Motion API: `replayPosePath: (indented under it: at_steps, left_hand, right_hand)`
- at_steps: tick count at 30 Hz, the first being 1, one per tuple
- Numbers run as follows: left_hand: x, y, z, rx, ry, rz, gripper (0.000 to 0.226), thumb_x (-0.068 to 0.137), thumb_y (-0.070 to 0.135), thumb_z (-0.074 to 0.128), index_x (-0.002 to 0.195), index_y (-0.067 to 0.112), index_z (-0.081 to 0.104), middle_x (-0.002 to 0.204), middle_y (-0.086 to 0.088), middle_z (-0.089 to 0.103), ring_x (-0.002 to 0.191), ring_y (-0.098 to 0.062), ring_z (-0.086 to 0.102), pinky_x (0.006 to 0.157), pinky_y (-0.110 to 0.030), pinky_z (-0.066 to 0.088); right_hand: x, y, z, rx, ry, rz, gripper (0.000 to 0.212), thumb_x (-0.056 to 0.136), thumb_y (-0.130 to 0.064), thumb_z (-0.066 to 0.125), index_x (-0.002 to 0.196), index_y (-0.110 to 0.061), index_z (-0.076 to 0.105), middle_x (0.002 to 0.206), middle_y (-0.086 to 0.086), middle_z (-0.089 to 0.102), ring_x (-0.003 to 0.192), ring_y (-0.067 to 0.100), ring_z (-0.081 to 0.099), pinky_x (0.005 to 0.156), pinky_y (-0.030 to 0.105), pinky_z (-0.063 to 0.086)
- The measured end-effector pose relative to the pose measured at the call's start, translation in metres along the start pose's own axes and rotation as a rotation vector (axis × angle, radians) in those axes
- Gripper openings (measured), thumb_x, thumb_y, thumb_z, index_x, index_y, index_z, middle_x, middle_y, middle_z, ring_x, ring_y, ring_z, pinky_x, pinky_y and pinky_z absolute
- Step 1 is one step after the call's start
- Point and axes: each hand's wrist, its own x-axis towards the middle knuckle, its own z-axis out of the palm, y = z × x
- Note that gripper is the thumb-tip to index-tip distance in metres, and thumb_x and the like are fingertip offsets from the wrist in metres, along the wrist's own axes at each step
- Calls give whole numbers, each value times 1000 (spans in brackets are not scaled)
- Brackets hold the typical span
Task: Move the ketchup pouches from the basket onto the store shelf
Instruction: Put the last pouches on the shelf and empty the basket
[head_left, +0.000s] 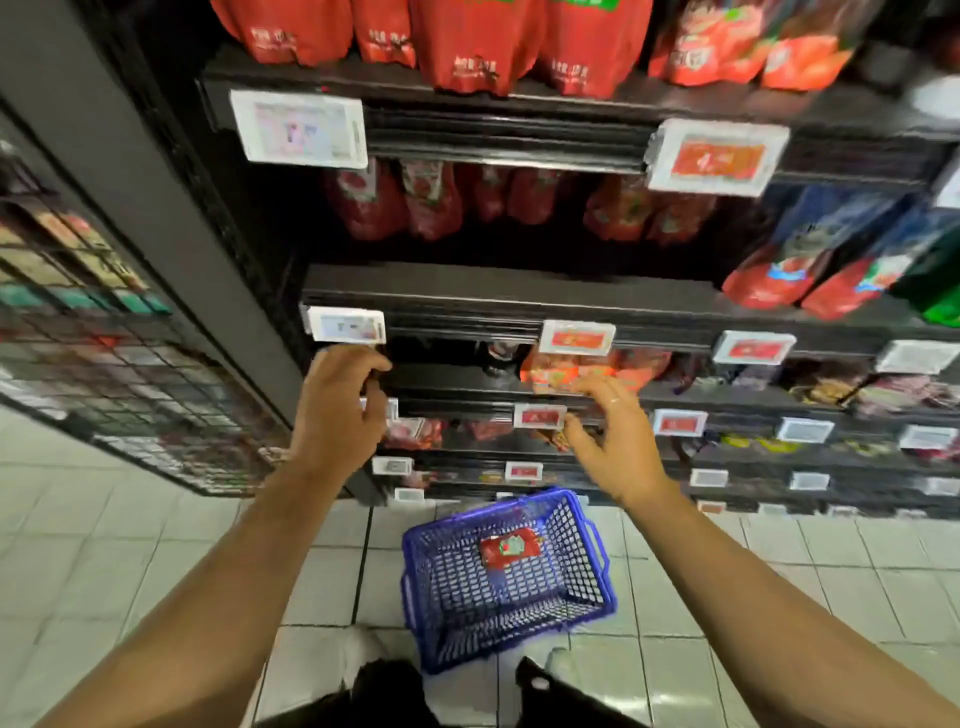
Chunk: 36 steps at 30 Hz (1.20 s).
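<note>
A blue plastic basket (587, 597) stands on the tiled floor in front of the shelving. One red ketchup pouch (508, 550) lies flat inside it. Above the basket both my hands hang in the air before the lower shelves, holding nothing. My left hand (337, 410) has loosely curled fingers near the shelf's left end. My right hand (613, 436) has its fingers spread, a ring on one finger. Red ketchup pouches (431, 205) stand in a row on the dark store shelf (509, 291) higher up.
More red pouches (478, 41) fill the top shelf. Blue and red packs (810, 265) stand at the right. Price tags (576, 336) line the shelf edges. A wire rack (104, 364) of goods stands at the left. My legs show at the bottom edge.
</note>
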Motion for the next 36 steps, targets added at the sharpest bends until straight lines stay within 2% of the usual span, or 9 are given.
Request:
replayPosePath:
  at_steps: [3, 7, 13, 19, 27, 30, 32, 34, 36]
  left_hand:
    - [-58, 28, 32, -14, -165, -170, 28, 80, -6, 60, 103, 4, 71, 104, -15, 68, 99, -32, 62, 92, -34, 49]
    - [-140, 62, 80, -54, -535, -603, 19, 84, -6, 63, 99, 2, 71, 104, -12, 70, 94, -26, 64, 78, -14, 39]
    - [-246, 89, 143, 62, -811, -832, 17, 91, 15, 60, 105, 13, 69, 107, -8, 72, 98, -29, 66, 83, -34, 50]
    - [-348, 78, 202, -5, -1004, -1033, 23, 86, 19, 66, 108, 25, 69, 109, 2, 72, 99, -20, 65, 81, -28, 47]
    - [-394, -41, 372, 17, -959, -987, 14, 86, 31, 58, 97, 26, 65, 93, 0, 69, 91, -29, 65, 71, -29, 41]
    - [-390, -91, 457, -20, -883, -967, 24, 82, 29, 63, 105, 22, 65, 99, -2, 71, 97, -28, 67, 75, -30, 47]
    - [-391, -121, 516, -76, -840, -955, 28, 84, 25, 69, 110, 16, 64, 99, -6, 71, 92, -27, 67, 75, -27, 51]
    - [-392, -143, 568, -77, -838, -956, 40, 87, 31, 69, 122, 15, 58, 87, 2, 65, 72, -16, 62, 56, -16, 45]
    - [-401, -162, 616, -84, -858, -943, 44, 90, 37, 67, 125, 13, 57, 98, -5, 67, 78, -19, 66, 49, -18, 45]
  right_hand:
    - [-38, 54, -4, -8, -207, 245, 30, 85, -6, 70, 115, -7, 64, 115, 10, 63, 107, 28, 60, 92, 34, 49]
    - [-98, 121, -3, 11, -468, 593, 14, 87, -7, 66, 101, -7, 63, 105, 10, 69, 88, 25, 62, 77, 26, 45]
    - [-172, 184, 7, -74, -746, 730, 11, 87, -14, 63, 97, -13, 66, 111, 11, 67, 102, 32, 64, 87, 35, 52]
    - [-231, 236, 59, -15, -731, 913, 21, 82, -14, 65, 102, -19, 68, 106, 7, 72, 99, 30, 66, 80, 30, 47]
    - [-247, 365, 222, 231, -731, 1073, 10, 84, -15, 67, 91, -18, 73, 104, 4, 69, 108, 29, 63, 86, 34, 52]
    - [-238, 411, 290, 299, -579, 1218, 11, 72, -24, 78, 65, -27, 71, 71, -4, 63, 71, 20, 62, 70, 39, 59]
    - [-233, 447, 335, 323, -568, 1284, 17, 72, -28, 81, 70, -19, 67, 68, -4, 61, 63, 15, 56, 64, 34, 55]
    - [-228, 484, 378, 369, -565, 1317, 24, 75, -33, 82, 87, -15, 70, 81, -1, 68, 71, 16, 61, 66, 33, 57]
    - [-226, 520, 417, 384, -545, 1334, 30, 77, -34, 80, 98, -14, 72, 96, 3, 72, 83, 19, 65, 76, 37, 59]
